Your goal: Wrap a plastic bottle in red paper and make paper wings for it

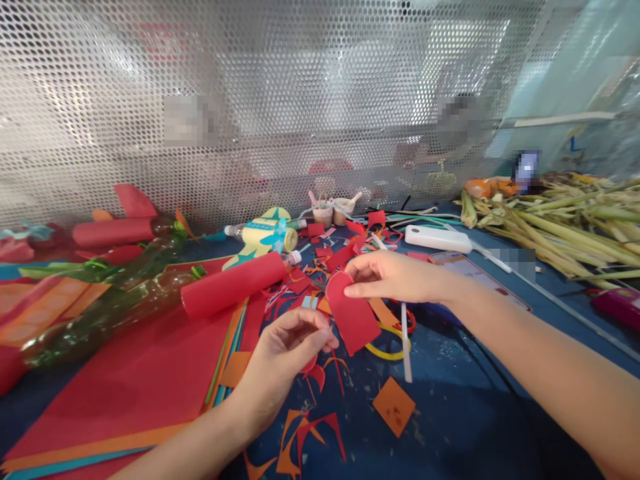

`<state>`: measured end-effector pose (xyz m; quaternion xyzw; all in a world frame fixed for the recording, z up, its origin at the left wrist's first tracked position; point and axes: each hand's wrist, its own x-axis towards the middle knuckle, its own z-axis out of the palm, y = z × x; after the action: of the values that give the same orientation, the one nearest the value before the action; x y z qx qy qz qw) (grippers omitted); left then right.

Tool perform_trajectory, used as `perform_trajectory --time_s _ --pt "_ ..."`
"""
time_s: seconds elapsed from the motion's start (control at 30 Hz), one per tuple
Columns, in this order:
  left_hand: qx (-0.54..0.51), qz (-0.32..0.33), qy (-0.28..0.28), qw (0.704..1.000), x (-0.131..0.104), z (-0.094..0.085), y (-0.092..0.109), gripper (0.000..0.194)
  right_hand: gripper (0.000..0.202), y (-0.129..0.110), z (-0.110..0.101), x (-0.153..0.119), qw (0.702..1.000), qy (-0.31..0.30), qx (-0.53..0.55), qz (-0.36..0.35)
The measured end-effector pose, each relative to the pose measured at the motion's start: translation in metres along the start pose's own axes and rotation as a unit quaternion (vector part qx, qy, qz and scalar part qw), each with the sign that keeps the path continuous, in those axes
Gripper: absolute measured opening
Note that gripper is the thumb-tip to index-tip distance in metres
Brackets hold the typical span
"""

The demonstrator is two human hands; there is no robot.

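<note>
A red paper piece with a rounded top is pinched at its upper end by my right hand, thumb in front and fingers behind. Just left of that piece, my left hand has its fingers curled and the thumb tip drawn in against them. Whether anything sits in that pinch is hidden. Part of a rounded red paper piece shows right under the left thumb; I cannot tell if it is held or lying there. Thin red and orange paper offcuts and an orange paper square lie nearer me.
Stacked coloured paper sheets and a red-wrapped bottle lie left. Behind are a yellow-and-blue decorated bottle and small cups. On the right are a white glue gun, a phone and long dry stalks.
</note>
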<state>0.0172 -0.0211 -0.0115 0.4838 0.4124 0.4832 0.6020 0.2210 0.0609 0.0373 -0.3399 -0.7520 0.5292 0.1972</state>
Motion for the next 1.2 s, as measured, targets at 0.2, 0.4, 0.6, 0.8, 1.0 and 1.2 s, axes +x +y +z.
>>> perform_trajectory --time_s 0.2,0.4,0.6,0.8,1.0,1.2 --pt "0.003 0.001 -0.008 1.000 0.000 0.003 0.002 0.010 0.010 -0.002 0.002 -0.001 1.000 -0.019 -0.014 -0.004" --pt "-0.043 0.002 -0.018 0.999 0.000 0.006 0.004 0.016 0.010 -0.006 0.005 -0.002 0.999 -0.022 -0.043 0.000" --pt "-0.056 -0.029 -0.007 0.998 0.003 0.007 0.002 0.010 0.012 -0.003 0.002 -0.002 0.997 -0.013 -0.073 -0.011" --pt "-0.090 -0.025 0.053 0.994 0.007 0.003 -0.004 0.011 0.010 0.000 0.009 0.001 0.999 0.006 -0.017 0.026" --pt "-0.061 -0.061 0.110 0.990 0.010 0.002 -0.006 0.027 0.018 0.001 0.027 0.006 0.993 0.089 -0.080 0.003" --pt "-0.130 0.016 0.221 0.967 0.021 -0.008 -0.004 0.023 0.014 0.007 0.027 0.002 0.938 0.042 -0.342 -0.037"
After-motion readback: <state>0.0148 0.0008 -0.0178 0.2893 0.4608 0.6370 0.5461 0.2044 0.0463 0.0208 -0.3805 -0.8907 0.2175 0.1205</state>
